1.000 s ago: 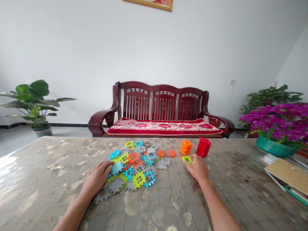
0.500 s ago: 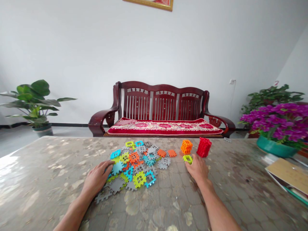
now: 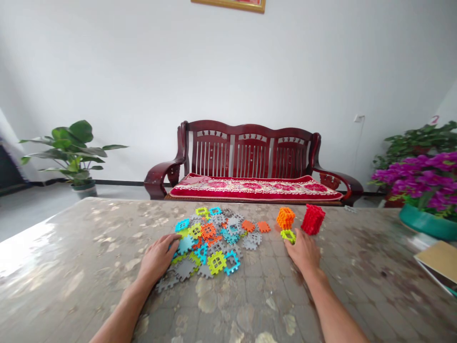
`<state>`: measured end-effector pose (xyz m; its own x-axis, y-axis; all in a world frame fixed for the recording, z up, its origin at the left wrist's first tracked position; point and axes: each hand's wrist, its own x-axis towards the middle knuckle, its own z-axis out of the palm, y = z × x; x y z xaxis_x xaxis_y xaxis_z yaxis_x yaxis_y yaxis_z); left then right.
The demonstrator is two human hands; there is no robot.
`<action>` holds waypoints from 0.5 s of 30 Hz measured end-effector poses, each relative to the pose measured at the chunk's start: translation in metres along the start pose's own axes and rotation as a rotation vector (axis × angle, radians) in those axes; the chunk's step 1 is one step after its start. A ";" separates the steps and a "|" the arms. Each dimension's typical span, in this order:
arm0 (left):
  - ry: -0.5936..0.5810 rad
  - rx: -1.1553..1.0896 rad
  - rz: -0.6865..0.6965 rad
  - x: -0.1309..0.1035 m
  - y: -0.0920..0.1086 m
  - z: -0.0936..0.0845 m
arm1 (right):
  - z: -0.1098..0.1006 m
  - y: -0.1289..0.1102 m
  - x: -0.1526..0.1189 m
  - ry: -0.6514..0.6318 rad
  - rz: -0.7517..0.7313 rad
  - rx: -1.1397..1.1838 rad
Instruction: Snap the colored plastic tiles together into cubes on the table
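Observation:
At the left side of a loose pile of interlocking plastic building tiles, my left hand (image 3: 159, 257) rests with its fingers stretched toward a light blue tile (image 3: 185, 244); nothing shows in its grasp. My right hand (image 3: 305, 251) has its thumb and fingers closed about a lime green tile (image 3: 287, 235) on the table. Just behind that tile stands an orange stack of tiles (image 3: 285, 218). A red stack of tiles (image 3: 313, 220) stands to its right, past my fingers. The pile mixes grey tiles (image 3: 184, 269), a lime window tile (image 3: 216, 262) and an orange window tile (image 3: 208, 231).
The patterned table (image 3: 221, 314) spans the foreground. A teal pot (image 3: 426, 221) with purple flowers and a brown notebook (image 3: 439, 261) are at the right. Beyond the table is a dark red wooden bench (image 3: 250, 131); a potted plant (image 3: 84, 190) is at the left.
The whole view has shifted, so everything appears farther right. Both hands keep nearly the same places relative to the pile and the stacks.

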<state>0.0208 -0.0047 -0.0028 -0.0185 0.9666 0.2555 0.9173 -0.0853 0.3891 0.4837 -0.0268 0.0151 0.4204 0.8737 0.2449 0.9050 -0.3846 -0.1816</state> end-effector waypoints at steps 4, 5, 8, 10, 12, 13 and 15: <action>-0.013 0.001 -0.011 -0.001 0.003 -0.002 | 0.001 -0.001 -0.002 0.050 -0.021 -0.025; -0.016 0.002 -0.015 -0.002 0.003 -0.002 | 0.001 -0.002 -0.003 0.080 -0.037 -0.031; -0.015 -0.003 -0.021 -0.001 0.003 -0.003 | 0.001 -0.007 -0.007 0.167 -0.123 -0.020; -0.012 -0.016 -0.024 -0.001 0.003 -0.003 | 0.001 -0.015 -0.010 0.191 -0.209 0.032; -0.008 -0.033 -0.029 0.000 0.003 -0.004 | 0.002 -0.026 -0.015 0.180 -0.327 0.113; -0.008 -0.043 -0.032 0.000 0.002 -0.003 | 0.003 -0.032 -0.018 0.166 -0.393 0.158; -0.014 -0.062 -0.040 0.001 0.001 -0.002 | 0.006 -0.045 -0.024 0.138 -0.522 0.245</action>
<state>0.0207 -0.0042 0.0001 -0.0485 0.9728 0.2264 0.8896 -0.0610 0.4527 0.4321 -0.0288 0.0121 -0.0568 0.8756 0.4797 0.9599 0.1800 -0.2148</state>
